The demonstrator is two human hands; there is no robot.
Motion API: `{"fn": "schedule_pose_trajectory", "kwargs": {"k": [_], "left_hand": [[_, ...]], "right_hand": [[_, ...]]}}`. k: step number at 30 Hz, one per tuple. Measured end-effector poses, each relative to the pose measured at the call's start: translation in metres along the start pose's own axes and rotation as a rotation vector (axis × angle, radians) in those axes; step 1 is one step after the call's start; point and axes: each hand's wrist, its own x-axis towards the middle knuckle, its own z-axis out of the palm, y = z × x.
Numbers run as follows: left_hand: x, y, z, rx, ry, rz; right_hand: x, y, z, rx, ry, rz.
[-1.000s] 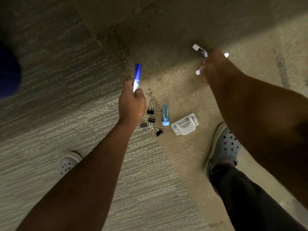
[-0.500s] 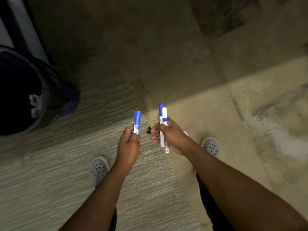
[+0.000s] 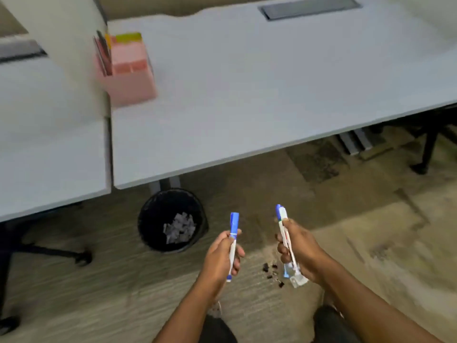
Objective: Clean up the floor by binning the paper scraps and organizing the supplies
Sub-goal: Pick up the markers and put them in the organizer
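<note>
My left hand (image 3: pixel 221 258) grips one blue-capped white marker (image 3: pixel 233 233), held upright above the carpet. My right hand (image 3: pixel 296 246) is closed around a bundle of markers (image 3: pixel 282 215), also pointing up. Below the hands, several black binder clips (image 3: pixel 272 273) lie on the floor beside a small blue-and-clear tube (image 3: pixel 286 271) and a white stapler-like item (image 3: pixel 299 280). A black bin (image 3: pixel 153 214) holding paper scraps (image 3: pixel 179 227) stands under the desk edge, left of my hands. A pink desk organizer (image 3: pixel 129 73) sits on the grey desk (image 3: pixel 259 82).
A second desk (image 3: pixel 49 154) adjoins on the left. Black chair bases stand at the left (image 3: pixel 49 251) and far right (image 3: pixel 425 154). Desk legs (image 3: pixel 163 185) rise behind the bin. My legs are at the bottom of the view.
The view has lifted from the floor to take in the desks and the bin. Both hands rose and came together in front of me, each still holding its markers.
</note>
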Motion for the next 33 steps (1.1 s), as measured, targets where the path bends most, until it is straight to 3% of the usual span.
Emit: {"fn": "schedule_pose_trajectory", "kwargs": {"k": [4,12,21,26,30,33], "left_hand": [[-0.049,0.051,-0.053,0.067,0.028,0.101],[-0.065,0.127,-0.111,-0.017,0.225,0.203],[0.017,0.206,-0.143,0.053,0.415,0.229],[0.081,0.301,-0.163,-0.002,0.589,0.333],[0.133,0.385,-0.178,0.147,0.752,0.419],[0.166,0.430,-0.189,0.254,0.823,0.464]], "right_hand": [[-0.046,-0.040,0.054,0.125,-0.032,-0.049],[-0.065,-0.101,0.136,-0.084,-0.274,-0.097],[0.041,-0.203,0.231,-0.210,-0.317,-0.308],[0.107,-0.289,0.310,-0.201,-0.301,-0.441],[0.154,-0.349,0.372,-0.310,-0.328,-0.585],[0.185,-0.378,0.410,-0.324,-0.357,-0.572]]}}
